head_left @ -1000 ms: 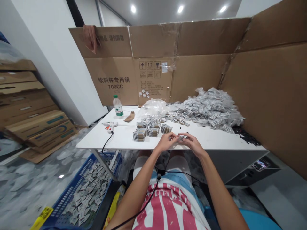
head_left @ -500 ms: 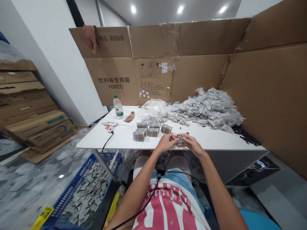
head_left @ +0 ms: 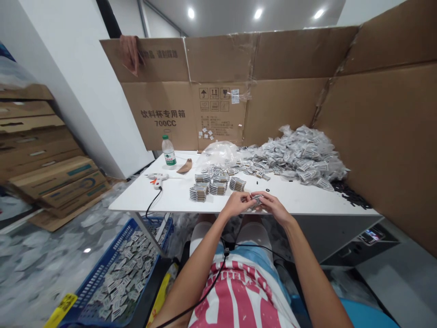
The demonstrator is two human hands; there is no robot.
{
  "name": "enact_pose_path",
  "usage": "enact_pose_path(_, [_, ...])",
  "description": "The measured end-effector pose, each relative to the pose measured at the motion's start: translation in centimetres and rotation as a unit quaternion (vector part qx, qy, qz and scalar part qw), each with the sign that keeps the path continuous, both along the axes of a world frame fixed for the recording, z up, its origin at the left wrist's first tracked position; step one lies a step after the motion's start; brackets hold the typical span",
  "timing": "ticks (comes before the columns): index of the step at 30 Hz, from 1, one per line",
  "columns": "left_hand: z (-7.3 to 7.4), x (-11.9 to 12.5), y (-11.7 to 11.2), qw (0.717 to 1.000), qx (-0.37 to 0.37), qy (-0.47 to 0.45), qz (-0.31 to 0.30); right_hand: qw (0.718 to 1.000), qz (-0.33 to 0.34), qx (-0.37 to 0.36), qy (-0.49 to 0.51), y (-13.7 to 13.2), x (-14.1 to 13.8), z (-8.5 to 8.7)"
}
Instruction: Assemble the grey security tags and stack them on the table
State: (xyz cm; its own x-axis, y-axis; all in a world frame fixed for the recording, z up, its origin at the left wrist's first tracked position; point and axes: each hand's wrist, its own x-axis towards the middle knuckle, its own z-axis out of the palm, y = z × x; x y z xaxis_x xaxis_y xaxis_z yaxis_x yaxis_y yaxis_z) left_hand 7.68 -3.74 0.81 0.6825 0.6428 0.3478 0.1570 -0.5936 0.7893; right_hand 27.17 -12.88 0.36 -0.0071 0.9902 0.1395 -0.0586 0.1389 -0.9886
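Observation:
My left hand (head_left: 236, 203) and my right hand (head_left: 273, 206) meet over the near edge of the white table (head_left: 170, 196). Both are closed in a pinch on one small grey striped tag (head_left: 256, 198) held between them. Just beyond my hands stand several neat stacks of the same tags (head_left: 211, 184). A big loose heap of tags (head_left: 297, 155) lies at the back right of the table. A small black ring (head_left: 267, 190) rests on the table near my right hand.
A water bottle (head_left: 168, 151), a glue gun (head_left: 157, 179) with its cord, and a clear plastic bag (head_left: 218, 152) sit on the table's left and middle. Cardboard walls (head_left: 385, 127) fence the back and right. A blue crate of tags (head_left: 119, 273) stands on the floor at left.
My hands have stayed together at the table's edge, turning the tag slightly between the fingers. Nothing else has moved.

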Motion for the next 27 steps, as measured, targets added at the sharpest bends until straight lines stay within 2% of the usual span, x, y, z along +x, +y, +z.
enact_pose_path(10, [-0.3,0.0,-0.1,1.0,-0.021,-0.01,0.004,0.999,-0.026,-0.014,-0.032,-0.1,-0.3,0.2])
enact_pose_path(15, [-0.1,-0.1,-0.2,1.0,0.009,-0.012,-0.002,0.999,-0.035,-0.013,-0.039,0.1,-0.4,0.0])
enact_pose_path(21, [-0.1,0.0,-0.2,0.999,0.036,0.014,0.024,0.998,-0.037,0.004,-0.044,0.6,-0.5,-0.7])
enact_pose_path(27, [-0.5,0.0,0.3,1.0,0.016,0.003,-0.005,0.996,-0.052,0.016,-0.069,0.6,-0.9,-0.7])
